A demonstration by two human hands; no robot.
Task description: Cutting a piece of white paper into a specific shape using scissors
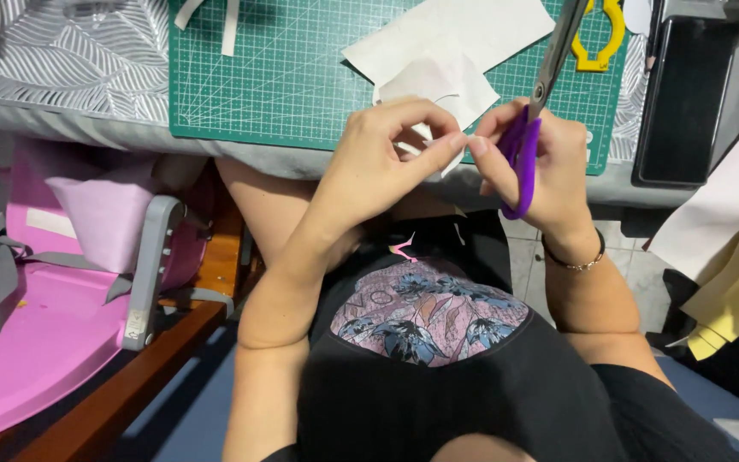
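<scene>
My right hand (549, 167) grips purple-handled scissors (530, 137), their metal blades pointing up and away over the green cutting mat (284, 77). My left hand (382, 162) pinches a small white paper scrap (451, 144) between thumb and forefinger, right beside my right fingertips. Both hands hover just in front of the table's near edge, above my lap. A thin bracelet circles my right wrist.
White paper sheets (446, 38) lie on the mat, with a yellow tool (602, 34) at its far right. A black box (684, 94) stands at the right. A pink and grey child seat (70, 282) rests on a wooden chair at the left. Yellow and cream papers (729, 282) hang at the right.
</scene>
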